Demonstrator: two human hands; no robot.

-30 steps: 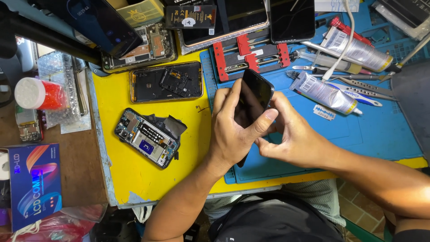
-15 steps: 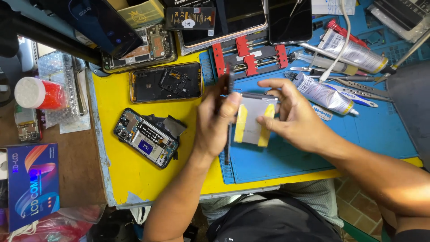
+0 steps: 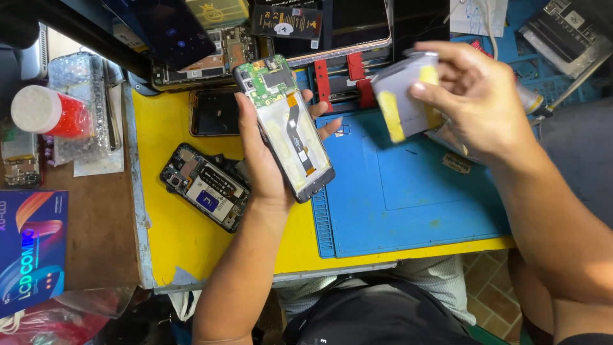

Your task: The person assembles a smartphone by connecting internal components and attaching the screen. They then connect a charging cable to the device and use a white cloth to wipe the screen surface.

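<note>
Grey battery [image 3: 403, 96] in right grip [image 3: 472, 96], opened phone [image 3: 285, 128] in left grip [image 3: 262, 160].

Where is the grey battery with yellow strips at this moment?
The grey battery is held up in the right hand, above the blue mat, right of the opened phone in the left hand.

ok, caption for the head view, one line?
Left hand holds an opened phone above the yellow bench; right hand lifts a grey battery over the blue mat.
</note>
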